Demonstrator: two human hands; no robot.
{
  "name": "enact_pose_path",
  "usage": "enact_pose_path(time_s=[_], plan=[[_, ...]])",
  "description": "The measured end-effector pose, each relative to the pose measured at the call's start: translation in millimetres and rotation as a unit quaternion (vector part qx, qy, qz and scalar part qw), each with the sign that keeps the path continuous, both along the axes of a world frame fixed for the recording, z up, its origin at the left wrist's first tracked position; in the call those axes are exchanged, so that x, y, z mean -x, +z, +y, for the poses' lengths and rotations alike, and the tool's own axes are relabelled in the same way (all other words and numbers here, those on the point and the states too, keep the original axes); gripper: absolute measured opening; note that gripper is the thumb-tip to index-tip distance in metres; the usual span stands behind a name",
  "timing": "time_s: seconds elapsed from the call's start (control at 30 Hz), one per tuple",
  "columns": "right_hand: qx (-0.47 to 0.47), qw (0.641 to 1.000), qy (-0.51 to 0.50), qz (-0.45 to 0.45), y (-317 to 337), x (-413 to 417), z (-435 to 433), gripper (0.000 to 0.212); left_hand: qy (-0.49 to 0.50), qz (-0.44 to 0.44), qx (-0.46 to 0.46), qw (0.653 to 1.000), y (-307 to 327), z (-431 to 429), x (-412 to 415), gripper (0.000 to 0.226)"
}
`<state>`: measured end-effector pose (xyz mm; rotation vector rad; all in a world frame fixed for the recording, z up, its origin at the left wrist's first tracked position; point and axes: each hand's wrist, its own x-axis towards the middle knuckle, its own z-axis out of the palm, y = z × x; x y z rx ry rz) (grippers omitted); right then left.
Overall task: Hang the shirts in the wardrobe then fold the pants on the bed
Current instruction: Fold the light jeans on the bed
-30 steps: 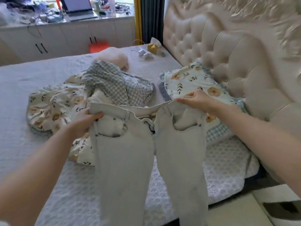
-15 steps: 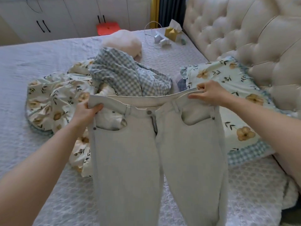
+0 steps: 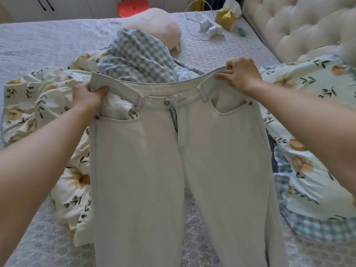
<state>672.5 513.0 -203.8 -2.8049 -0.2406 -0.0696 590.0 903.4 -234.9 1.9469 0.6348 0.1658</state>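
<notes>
- Pants [image 3: 173,151] spread front-up over the bed [image 3: 38,45], waistband far, legs running back toward the body; cuffs out of view.
- Left grip [image 3: 86,95] clamped on the left waistband corner, right grip [image 3: 240,74] pinching the right corner, well apart.
- Long axis midway between both arms, neither nearer; likely next, one leg folded across onto the other.
- Perhaps partly resting on the flowered quilt [image 3: 48,97].

A bed [image 3: 48,41] under a pale quilted cover fills the view, with a cream tufted headboard [image 3: 300,22] rising at its right edge. Beyond the far side stand white cabinet doors [image 3: 77,6] with slim black handles, an orange-red stool [image 3: 133,7] just before them. Soft daylight lies evenly. A rumpled floral duvet [image 3: 54,97] sprawls across the cover.
</notes>
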Motion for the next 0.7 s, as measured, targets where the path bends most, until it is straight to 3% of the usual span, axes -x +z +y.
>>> enact_pose_path(time_s=[0.23, 0.4, 0.6, 0.7], plan=[[-0.025, 0.999, -0.044, -0.007, -76.0, -62.1, 12.0, 0.054, 0.028, -0.008, -0.046, 0.999, -73.0, 10.5, -47.6, 0.022], [-0.053, 0.996, -0.07, 0.021, -156.1, -95.5, 26.4, 0.035, 0.016, 0.065, -0.087, 0.994, -144.7, 7.8, -70.4, 0.024], [-0.237, 0.953, -0.156, 0.103, -234.5, -130.2, 22.8, 0.045, -0.009, 0.115, -0.121, 0.986, -187.3, 15.5, -94.8, 0.041], [-0.149, 0.97, -0.174, 0.078, -239.0, -123.4, 30.9, 0.058, -0.018, 0.129, -0.144, 0.981, -184.8, 12.2, -97.2, 0.05]])
